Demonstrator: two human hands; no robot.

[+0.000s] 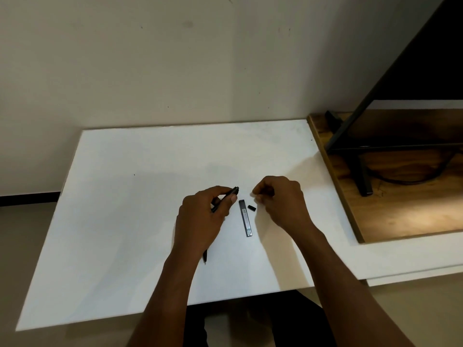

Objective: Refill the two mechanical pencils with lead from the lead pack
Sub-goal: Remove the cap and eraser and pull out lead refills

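Two bare forearms reach up from the lower edge over a white table [125, 196]. Left hand [200, 216] is curled around a black mechanical pencil [229, 194], thumb and fingers closed on its barrel, upper end pointing toward the right hand [280, 199] — whose fingertips are pinched together on something too small to make out. Between the hands lies the slim lead pack [245, 219], flat on the table, with a small black cap [252, 208] just beside its top.

White table [130, 221] fills the frame's centre. Lying on it at centre: a slim dark lead pack [245, 218], lengthwise; a small black cap [252, 208] just right of its upper end; a wooden board [400, 216] at right.
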